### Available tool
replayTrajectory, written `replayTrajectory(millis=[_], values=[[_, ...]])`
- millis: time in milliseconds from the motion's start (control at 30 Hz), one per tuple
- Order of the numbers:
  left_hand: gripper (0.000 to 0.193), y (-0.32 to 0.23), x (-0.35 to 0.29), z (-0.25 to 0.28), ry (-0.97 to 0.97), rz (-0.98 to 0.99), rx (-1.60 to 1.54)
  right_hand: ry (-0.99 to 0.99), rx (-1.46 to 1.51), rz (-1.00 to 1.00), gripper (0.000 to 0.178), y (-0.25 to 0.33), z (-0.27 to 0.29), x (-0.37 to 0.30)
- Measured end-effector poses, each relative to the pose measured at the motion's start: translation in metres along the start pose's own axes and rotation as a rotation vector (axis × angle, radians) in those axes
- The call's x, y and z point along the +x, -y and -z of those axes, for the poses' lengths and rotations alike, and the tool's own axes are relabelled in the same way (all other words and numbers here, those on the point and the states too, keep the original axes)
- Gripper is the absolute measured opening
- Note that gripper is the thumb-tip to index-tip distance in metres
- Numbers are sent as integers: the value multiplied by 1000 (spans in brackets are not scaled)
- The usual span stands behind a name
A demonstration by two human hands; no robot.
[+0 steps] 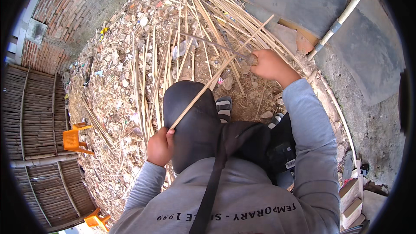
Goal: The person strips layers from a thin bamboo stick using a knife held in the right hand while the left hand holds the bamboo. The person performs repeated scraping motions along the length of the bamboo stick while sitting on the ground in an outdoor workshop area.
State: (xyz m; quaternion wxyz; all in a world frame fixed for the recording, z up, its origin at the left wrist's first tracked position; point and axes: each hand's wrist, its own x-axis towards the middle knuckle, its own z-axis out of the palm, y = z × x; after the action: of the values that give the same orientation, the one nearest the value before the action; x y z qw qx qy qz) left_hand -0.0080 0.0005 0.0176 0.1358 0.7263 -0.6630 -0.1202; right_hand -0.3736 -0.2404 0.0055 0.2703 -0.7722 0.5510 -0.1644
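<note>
My left hand point(159, 147) is closed around the lower end of a long, pale bamboo strip point(197, 97), beside my dark-covered left knee. The strip slants up and to the right across the knee, its far end beyond my right hand. Out to the right, my right hand point(269, 66) is a fist on a long, thin, dark blade, probably a knife point(207, 41). Its handle is hidden in the fist. The blade points to the far left and crosses the strip close to my knuckles; whether the two touch I cannot tell.
Many split bamboo strips point(143, 73) lie on the rubble-strewn ground ahead, with a thicker bundle point(242, 21) at the far right. Grey panels point(307, 0) and a white pipe point(342, 17) stand along the right. Orange plastic chairs point(74, 140) and a bamboo-slat wall point(37, 108) are at left.
</note>
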Motion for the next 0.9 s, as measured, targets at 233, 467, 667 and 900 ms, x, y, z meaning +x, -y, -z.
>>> replayTrajectory(millis=[233,467,667,900], values=[[42,2,7,-8,-5,-11,-33,90,44,-26,33,-27,-13,6],[40,10,1,-5,15,-16,7,32,-123,92,26,22,-10,-13],[45,4,10,-2,39,-21,9,-16,57,-63,38,-30,-8,2],[45,9,2,-2,31,-6,-15,115,-223,139,41,25,-21,-9]])
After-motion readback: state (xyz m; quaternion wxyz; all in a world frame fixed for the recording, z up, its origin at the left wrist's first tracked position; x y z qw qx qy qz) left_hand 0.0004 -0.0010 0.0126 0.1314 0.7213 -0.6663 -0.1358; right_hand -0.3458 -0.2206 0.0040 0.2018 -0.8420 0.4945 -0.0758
